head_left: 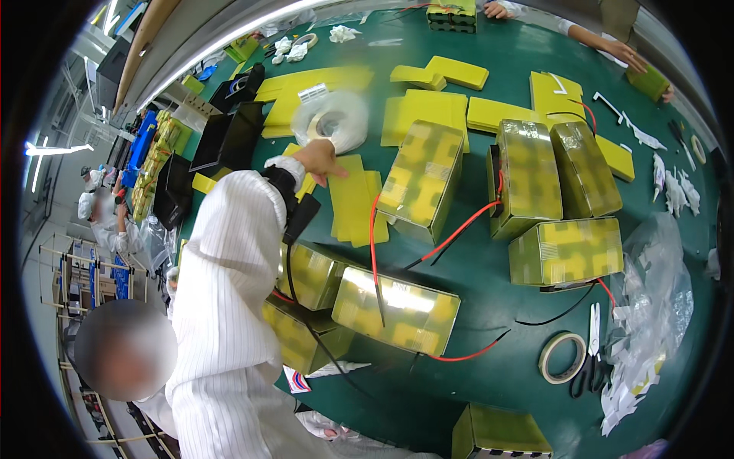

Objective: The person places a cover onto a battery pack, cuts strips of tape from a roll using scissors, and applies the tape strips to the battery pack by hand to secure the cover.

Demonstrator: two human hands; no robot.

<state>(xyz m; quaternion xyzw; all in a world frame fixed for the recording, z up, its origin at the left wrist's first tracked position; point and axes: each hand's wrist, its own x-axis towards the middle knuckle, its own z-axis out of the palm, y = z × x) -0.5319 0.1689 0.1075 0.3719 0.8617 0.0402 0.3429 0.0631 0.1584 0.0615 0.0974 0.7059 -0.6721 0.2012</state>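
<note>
My left hand (319, 159) reaches over the table with its fingers stretched out, one pointing right; nothing shows in its grip. It overlaps the near edge of a large roll of clear tape (349, 131), blurred. Just under the fingers lie thin yellow sheets (349, 203). A black strap (281, 181) with a dark cable circles my left wrist. Close to the forearm stand yellow-green wrapped battery packs (397, 307) with red and black wires. At the lower edge, white cloth and some skin (329, 433) may be my right hand; its fingers cannot be made out.
More wrapped packs (529, 172) stand at centre right, wires loose. Scissors (593, 344), a masking tape roll (562, 358) and a plastic bag (659, 283) lie at right. Black trays (228, 139) stand at left. A co-worker's hand (623, 53) works at far right; another person (126, 352) is at left.
</note>
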